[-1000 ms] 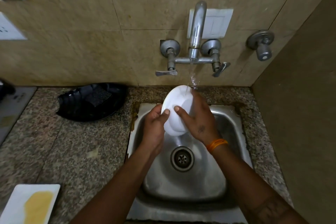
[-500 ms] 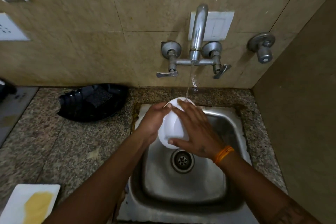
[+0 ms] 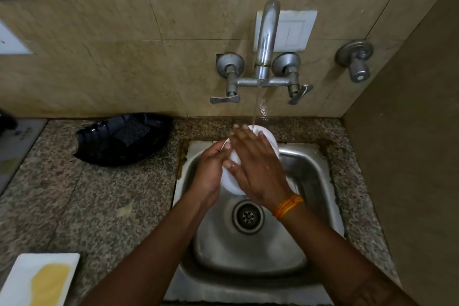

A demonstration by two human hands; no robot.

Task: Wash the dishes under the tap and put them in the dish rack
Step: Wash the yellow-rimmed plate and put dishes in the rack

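A small white plate point(image 3: 229, 181) is held tilted over the steel sink point(image 3: 310, 171), under the running stream from the wall tap point(image 3: 265, 40). My left hand point(image 3: 210, 171) grips the plate's left edge. My right hand point(image 3: 258, 169), with an orange thread on the wrist, lies flat with spread fingers across the plate's face and covers most of it. Water lands on the plate's top rim beside my right fingertips.
A black plastic tray point(image 3: 124, 139) holding a dark scrub pad sits on the granite counter point(image 3: 87, 206) left of the sink. A white rectangular plate point(image 3: 22, 278) with a yellow smear lies at the lower left. A side wall closes the right.
The plate came down from a raised, upright hold to lower over the sink. My right hand went from holding its edge to lying flat across its face, sliding upward.
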